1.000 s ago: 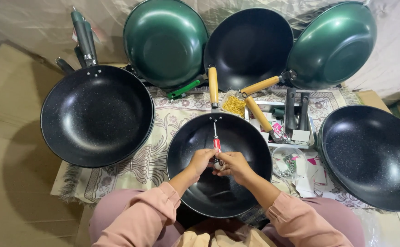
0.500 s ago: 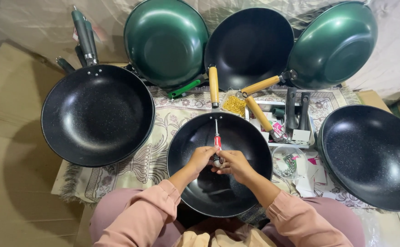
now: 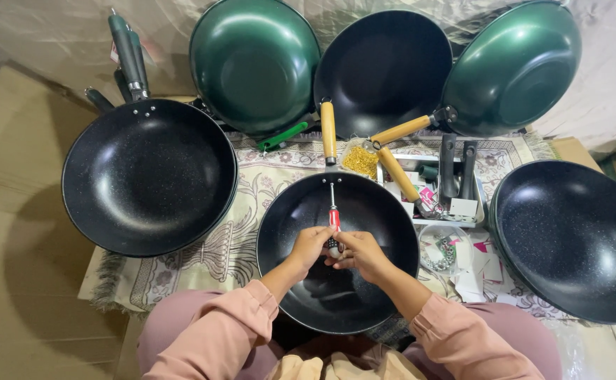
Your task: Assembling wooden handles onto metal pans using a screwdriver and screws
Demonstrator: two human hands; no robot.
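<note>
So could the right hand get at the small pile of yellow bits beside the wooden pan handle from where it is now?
Probably yes, once it lets go. The right hand is on the red-handled screwdriver over the black speckled pan. The yellow pile lies open just past the pan's rim; only a wooden handle lies alongside.

Both forearms in pink sleeves angle inward; the left hand and right hand meet, fingers curled closed.
</note>
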